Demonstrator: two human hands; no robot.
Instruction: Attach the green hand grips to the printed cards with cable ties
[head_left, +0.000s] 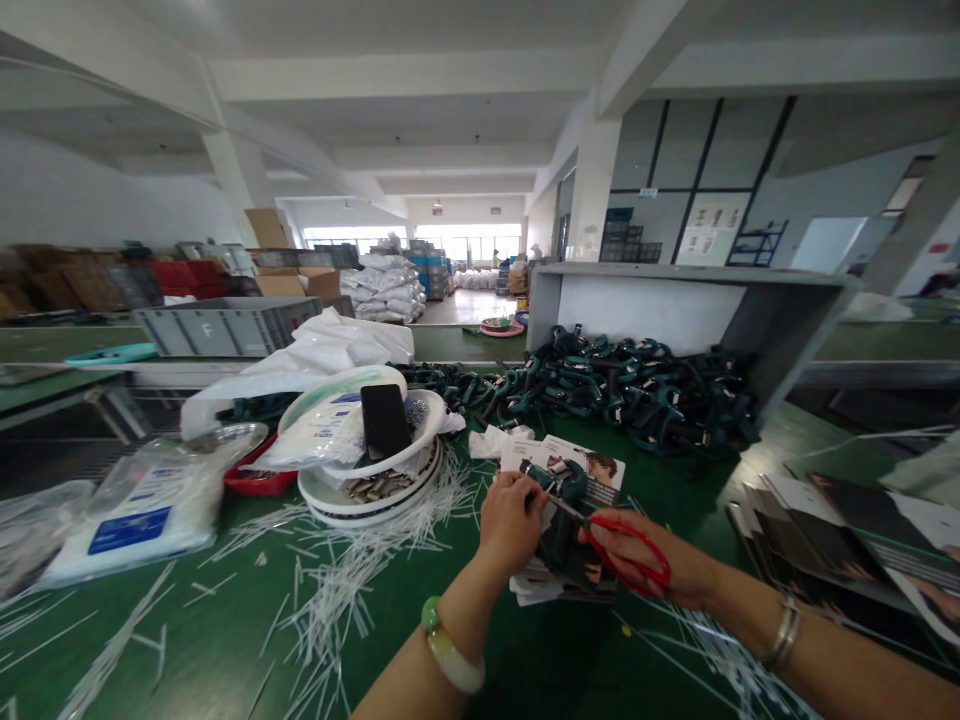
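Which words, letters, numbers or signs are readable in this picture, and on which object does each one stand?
"F": on the side of the grey crate.
Too small or blurred to read: print on the left plastic bag, middle plastic bag, middle cards, right-hand cards, wall poster and small sign.

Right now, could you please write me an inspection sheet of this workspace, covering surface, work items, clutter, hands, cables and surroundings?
Surface: green tabletop, strewn in places with white strips.
Work items: red-handled scissors; dark-green tool on stacked printed cards; heaped dark-green tools at a tipped gray crate.
Clutter: the loose white strips; black phone among the white basins.
Hands: right hand holds the scissors; left hand is at the tool, its grip unclear.
Cables: nothing seen.
Surroundings: gray crate marked F; white sacks piled farther back.
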